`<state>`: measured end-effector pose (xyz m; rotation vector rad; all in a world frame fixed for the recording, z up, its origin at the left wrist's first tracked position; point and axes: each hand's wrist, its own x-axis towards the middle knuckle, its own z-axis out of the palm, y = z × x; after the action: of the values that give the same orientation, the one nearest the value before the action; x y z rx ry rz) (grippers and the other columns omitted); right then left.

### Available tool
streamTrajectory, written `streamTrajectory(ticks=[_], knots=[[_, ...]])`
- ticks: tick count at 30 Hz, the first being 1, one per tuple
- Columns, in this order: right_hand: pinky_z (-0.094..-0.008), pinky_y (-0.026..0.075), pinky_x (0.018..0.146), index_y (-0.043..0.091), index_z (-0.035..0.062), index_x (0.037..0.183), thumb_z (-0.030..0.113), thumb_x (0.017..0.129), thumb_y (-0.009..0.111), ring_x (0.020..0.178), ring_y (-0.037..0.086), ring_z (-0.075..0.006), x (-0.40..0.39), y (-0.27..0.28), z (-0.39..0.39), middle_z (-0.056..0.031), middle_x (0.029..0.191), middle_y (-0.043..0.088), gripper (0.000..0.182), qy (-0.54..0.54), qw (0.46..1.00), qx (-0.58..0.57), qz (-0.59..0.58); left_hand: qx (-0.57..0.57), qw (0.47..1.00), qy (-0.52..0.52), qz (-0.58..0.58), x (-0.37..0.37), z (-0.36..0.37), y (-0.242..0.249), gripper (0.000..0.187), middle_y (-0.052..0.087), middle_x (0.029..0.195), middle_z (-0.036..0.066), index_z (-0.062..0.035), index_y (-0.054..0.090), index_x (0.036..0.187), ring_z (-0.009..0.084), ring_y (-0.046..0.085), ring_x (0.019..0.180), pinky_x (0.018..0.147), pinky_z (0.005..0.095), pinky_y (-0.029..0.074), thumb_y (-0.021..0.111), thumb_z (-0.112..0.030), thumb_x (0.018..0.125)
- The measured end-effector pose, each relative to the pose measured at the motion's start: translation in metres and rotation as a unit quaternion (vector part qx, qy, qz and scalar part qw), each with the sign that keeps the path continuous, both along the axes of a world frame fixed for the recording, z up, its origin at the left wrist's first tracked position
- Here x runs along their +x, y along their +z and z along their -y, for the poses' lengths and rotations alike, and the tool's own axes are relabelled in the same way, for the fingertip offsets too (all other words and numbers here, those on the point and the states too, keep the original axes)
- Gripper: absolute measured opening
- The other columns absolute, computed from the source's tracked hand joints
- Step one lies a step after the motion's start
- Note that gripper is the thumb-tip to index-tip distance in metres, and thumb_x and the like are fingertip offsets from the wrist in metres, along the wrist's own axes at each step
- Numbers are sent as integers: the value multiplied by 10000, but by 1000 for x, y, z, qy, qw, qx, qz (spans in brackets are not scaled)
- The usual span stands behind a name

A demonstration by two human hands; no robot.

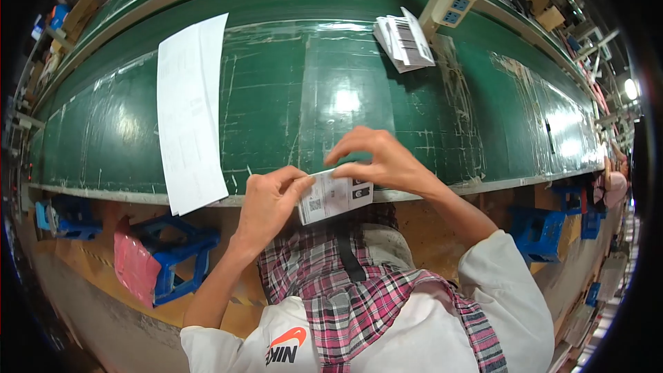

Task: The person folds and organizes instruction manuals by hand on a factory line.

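A small white printed leaflet [329, 199], seemingly folded, is held tilted at the table's front edge. It carries a QR code and dark printed boxes. My left hand [271, 202] pinches its upper left corner between thumb and fingers. Over its upper right edge is my right hand [378, 160], slightly blurred, with the thumb at the paper and the other fingers raised apart from it. To the left, a stack of long white printed sheets [193, 114] lies on the table, its near end overhanging the edge. A pile of folded leaflets [404, 45] stands at the back right.
The green table [269, 110] has worn tape strips across it. A post with power sockets [452, 10] rises behind the leaflet pile. Blue stools [181, 255] stand below the front edge, one with a pink sheet [135, 262]. Another person [611, 186] is at far right.
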<state>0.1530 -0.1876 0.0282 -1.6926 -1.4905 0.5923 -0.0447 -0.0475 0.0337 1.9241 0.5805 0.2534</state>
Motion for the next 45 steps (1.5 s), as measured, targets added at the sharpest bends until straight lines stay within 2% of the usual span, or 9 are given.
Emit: streamTrajectory(ticks=[4,12,16,20,26,31,34,41,45], knots=[[-399,519,762,781,85,915,346,852,740,839,676,-265,8,9,0,-117,875,728,272,5,993,-109,-52,31,999,-15,19,9,-3,9,171,662,664,50,58,703,863,58,576,624,567,234,431,673,-105,907],[-375,520,729,785,90,883,319,872,720,797,678,-258,21,6,34,-121,846,732,239,-81,990,-97,-69,-11,999,-42,6,19,-15,8,193,658,689,27,50,700,855,64,587,652,608,229,469,663,-119,938],[-260,455,633,752,12,979,179,930,672,721,593,-72,69,-4,49,-27,819,708,191,-206,960,30,-185,-93,991,58,76,40,-40,13,190,701,740,102,44,680,893,137,677,657,637,260,544,624,-122,967],[-210,433,625,712,15,1102,140,951,630,715,549,-30,144,-3,50,21,830,665,212,-396,893,153,-148,-84,990,51,101,49,-45,10,191,701,756,113,45,667,912,151,685,661,624,262,561,601,-118,985],[-233,477,643,719,9,1051,103,900,645,709,585,-50,216,-47,12,-23,767,678,193,-452,857,231,-86,14,991,-37,130,98,-21,2,183,723,887,110,32,683,1040,165,702,844,786,299,561,577,-107,984],[-407,531,718,750,155,1034,236,878,661,862,716,-320,221,-62,0,-125,907,743,197,-530,835,142,52,287,924,-132,217,186,-20,-1,327,625,1287,168,-19,612,1280,329,567,1254,1062,397,440,541,-164,995],[-423,530,742,746,171,1021,249,877,646,863,711,-325,212,-60,-4,-117,890,742,192,-566,818,65,79,360,894,-177,199,258,-15,-16,417,461,1481,168,-87,531,1392,347,396,1403,1154,433,335,535,-233,1002],[-506,530,745,709,250,1065,305,901,597,889,691,-382,211,-74,-10,-124,905,734,205,-564,812,-19,149,450,870,-196,39,335,-22,-81,500,447,1493,165,-81,514,1380,327,360,1435,1169,567,236,542,-368,971],[-509,531,724,696,257,1102,340,916,596,870,696,-386,211,-79,-3,-130,914,733,227,-533,823,-58,190,429,885,-167,72,337,-17,-101,485,490,1425,180,-56,566,1313,324,398,1403,1143,561,290,580,-332,915]])
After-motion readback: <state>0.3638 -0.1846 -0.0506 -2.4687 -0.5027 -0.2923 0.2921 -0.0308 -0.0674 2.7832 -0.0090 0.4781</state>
